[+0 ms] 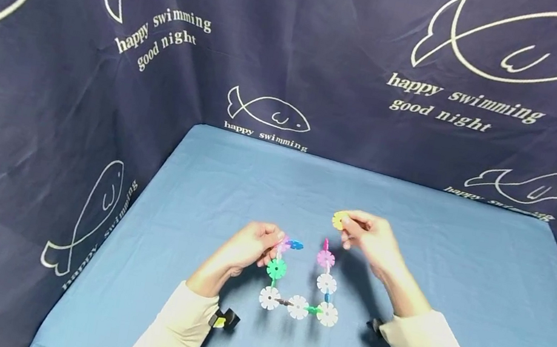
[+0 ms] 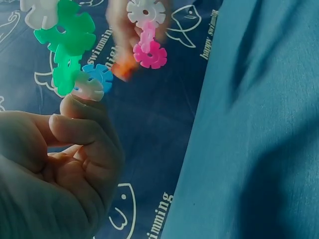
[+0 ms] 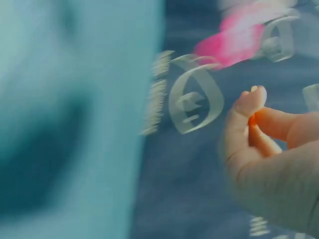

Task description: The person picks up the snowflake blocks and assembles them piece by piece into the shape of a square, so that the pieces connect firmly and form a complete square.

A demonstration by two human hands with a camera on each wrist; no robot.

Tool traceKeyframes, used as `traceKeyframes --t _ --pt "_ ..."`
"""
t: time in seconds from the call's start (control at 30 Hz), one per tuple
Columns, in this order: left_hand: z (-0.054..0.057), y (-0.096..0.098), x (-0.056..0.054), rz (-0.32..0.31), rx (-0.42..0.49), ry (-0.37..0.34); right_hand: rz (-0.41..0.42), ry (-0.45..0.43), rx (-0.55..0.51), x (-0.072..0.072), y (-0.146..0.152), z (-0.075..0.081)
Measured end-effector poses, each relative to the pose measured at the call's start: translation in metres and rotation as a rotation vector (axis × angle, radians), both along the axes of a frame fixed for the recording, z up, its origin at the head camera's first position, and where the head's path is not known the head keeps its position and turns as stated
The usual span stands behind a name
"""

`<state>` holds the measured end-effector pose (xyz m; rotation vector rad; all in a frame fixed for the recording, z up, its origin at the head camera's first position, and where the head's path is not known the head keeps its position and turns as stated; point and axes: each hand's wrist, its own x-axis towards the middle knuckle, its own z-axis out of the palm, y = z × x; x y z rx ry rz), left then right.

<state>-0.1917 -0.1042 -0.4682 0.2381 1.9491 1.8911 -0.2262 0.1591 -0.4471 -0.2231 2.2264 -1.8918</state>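
A U-shaped chain of notched plastic snowflake discs hangs above the table, with white discs (image 1: 297,307) along its near side. My left hand (image 1: 251,247) pinches a pink disc (image 1: 284,244) at the chain's left end. Joined to that pink disc is a blue disc (image 1: 296,244), and a green disc (image 1: 276,269) sits just below. The chain's other arm ends in pink discs (image 1: 325,259) that no hand touches. Farther back, my right hand (image 1: 372,238) pinches a loose yellow disc (image 1: 339,220), apart from the chain. In the right wrist view, my fingers mostly hide that disc.
A blue cloth covers the table (image 1: 234,172). Dark curtains (image 1: 333,47) with white fish drawings and lettering rise behind it and at the left. A small black device (image 1: 226,319) is at my left wrist, and another (image 1: 374,326) at my right.
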Motion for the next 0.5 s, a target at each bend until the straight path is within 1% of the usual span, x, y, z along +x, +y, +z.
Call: traceKeyframes --t 0.03,0.07,0.1,0.17,0.23,0.3,0.4,0.5 --pt "0.001 0.0 0.0 0.001 0.001 0.0 -0.004 -0.012 -0.032 0.009 0.0 0.01" --pt "0.003 0.0 0.0 0.005 -0.002 0.001 0.004 -0.02 -0.04 0.017 -0.002 0.018" --pt "0.004 0.0 0.0 0.01 -0.003 -0.003 0.024 -0.019 -0.023 0.025 -0.004 0.025" --pt "0.006 0.0 0.001 0.018 -0.006 -0.004 0.06 -0.016 0.02 0.037 -0.011 0.033" --pt "0.008 0.001 0.001 0.015 -0.009 0.0 0.07 -0.019 0.06 0.044 -0.018 0.035" --pt "0.009 0.002 0.001 0.008 -0.002 0.003 0.053 -0.032 0.076 0.048 -0.023 0.033" --pt "0.01 0.005 0.002 -0.006 0.011 -0.001 0.018 -0.046 0.079 0.052 -0.028 0.029" --pt "0.01 0.008 0.003 -0.007 0.033 -0.017 0.007 -0.035 0.098 0.054 -0.029 0.027"
